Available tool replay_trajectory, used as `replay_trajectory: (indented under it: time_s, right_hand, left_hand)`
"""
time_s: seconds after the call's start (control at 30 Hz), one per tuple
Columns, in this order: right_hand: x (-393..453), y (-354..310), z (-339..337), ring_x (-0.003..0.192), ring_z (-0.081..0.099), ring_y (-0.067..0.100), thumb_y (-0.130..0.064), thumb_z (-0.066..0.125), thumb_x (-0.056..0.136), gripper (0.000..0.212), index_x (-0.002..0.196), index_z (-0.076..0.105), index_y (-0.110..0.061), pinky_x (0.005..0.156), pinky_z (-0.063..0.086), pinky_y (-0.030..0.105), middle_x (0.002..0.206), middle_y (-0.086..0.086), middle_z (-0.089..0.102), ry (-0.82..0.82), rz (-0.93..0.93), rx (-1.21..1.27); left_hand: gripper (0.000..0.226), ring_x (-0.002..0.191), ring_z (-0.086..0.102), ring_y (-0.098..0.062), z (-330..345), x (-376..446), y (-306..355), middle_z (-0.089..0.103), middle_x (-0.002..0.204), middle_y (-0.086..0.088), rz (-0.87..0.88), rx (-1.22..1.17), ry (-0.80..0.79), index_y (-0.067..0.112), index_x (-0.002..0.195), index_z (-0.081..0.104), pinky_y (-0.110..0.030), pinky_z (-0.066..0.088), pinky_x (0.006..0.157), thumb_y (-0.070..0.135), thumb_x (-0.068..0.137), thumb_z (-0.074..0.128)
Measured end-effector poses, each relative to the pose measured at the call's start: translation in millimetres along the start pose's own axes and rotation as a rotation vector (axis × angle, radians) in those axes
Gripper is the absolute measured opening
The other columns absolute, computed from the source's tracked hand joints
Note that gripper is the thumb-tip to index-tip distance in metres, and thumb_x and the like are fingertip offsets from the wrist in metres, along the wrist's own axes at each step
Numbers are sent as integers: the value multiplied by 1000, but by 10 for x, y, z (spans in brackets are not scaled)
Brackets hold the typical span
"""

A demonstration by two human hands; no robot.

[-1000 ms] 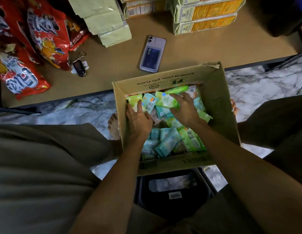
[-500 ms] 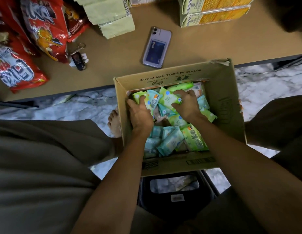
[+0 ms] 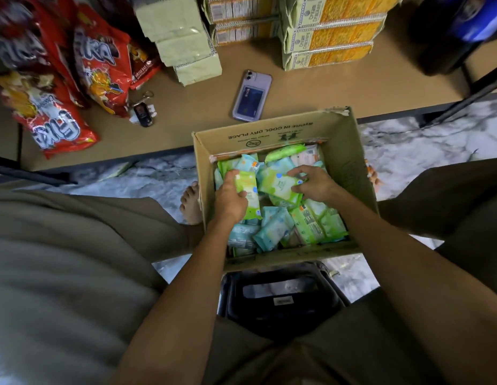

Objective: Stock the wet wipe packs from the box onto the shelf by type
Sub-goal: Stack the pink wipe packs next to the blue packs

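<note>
Gripping a green wet wipe pack (image 3: 248, 197) inside the open cardboard box (image 3: 350, 162), the left hand (image 3: 230, 200) is curling fingers and thumb around it, apparently picking out one type. The right hand (image 3: 314, 184) is closing its grip on a paler green pack (image 3: 279, 186) alongside. Mixed packs are filling the box, which is sitting against the low shelf (image 3: 311, 93), where a phone (image 3: 251, 95) is lying, likely for a short reach.

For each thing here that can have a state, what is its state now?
Cardboard box: open, still holding many packs.
Left hand: grips a green wet wipe pack.
Right hand: grips a light green pack.
Phone: face down on the shelf.
</note>
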State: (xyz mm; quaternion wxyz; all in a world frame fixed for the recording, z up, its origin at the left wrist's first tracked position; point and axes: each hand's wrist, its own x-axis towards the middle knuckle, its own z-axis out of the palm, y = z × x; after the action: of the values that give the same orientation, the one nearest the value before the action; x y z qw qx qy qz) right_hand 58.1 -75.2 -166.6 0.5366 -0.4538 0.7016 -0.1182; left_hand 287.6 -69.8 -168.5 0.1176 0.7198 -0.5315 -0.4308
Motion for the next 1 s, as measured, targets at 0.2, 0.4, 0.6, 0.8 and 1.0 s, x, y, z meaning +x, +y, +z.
replay_trajectory:
  time_s: [0.2, 0.4, 0.6, 0.8, 1.0]
  right_hand:
    - [-292, 191, -198, 63, 57, 25, 10, 63, 89, 35, 100, 65, -23, 45, 44, 23, 115, 12, 56, -194, -36, -162]
    - [-450, 221, -237, 119, 60, 37, -7, 69, 93, 29, 116, 71, -24, 79, 58, 37, 135, 12, 56, -399, 24, -393]
    - [-400, 159, -199, 112, 58, 29, -16, 70, 93, 45, 136, 58, -23, 80, 43, 24, 133, 15, 56, 21, -76, -318]
    - [-175, 324, -122, 111, 58, 38, -9, 71, 89, 57, 143, 53, -18, 89, 49, 35, 134, 23, 51, 223, -106, -222]
    - [97, 453, -13, 118, 55, 37, -11, 69, 90, 60, 146, 50, -23, 101, 47, 38, 134, 22, 51, 333, -39, -170]
  left_hand:
    - [52, 79, 59, -24, -34, -234, -41, 64, 103, -12, 40, 46, -155, 35, 135, 42, -28, 42, 61, 2, 96, 53]
    - [68, 92, 66, -34, -80, -298, -61, 63, 103, -16, 58, 152, -434, 50, 136, 27, -47, 54, 76, 10, 94, 63]
    - [50, 115, 54, -31, -29, -167, 34, 54, 133, -14, 156, 278, -189, 31, 143, 45, -37, 47, 92, 17, 96, 56]
    - [49, 123, 47, -37, 75, 86, 34, 52, 131, -18, 172, 277, -21, 23, 139, 52, -44, 41, 104, 12, 92, 61]
    - [55, 141, 28, -33, 220, 358, -11, 36, 151, -13, 101, 318, 27, 25, 148, 43, -39, 29, 114, 17, 95, 58]
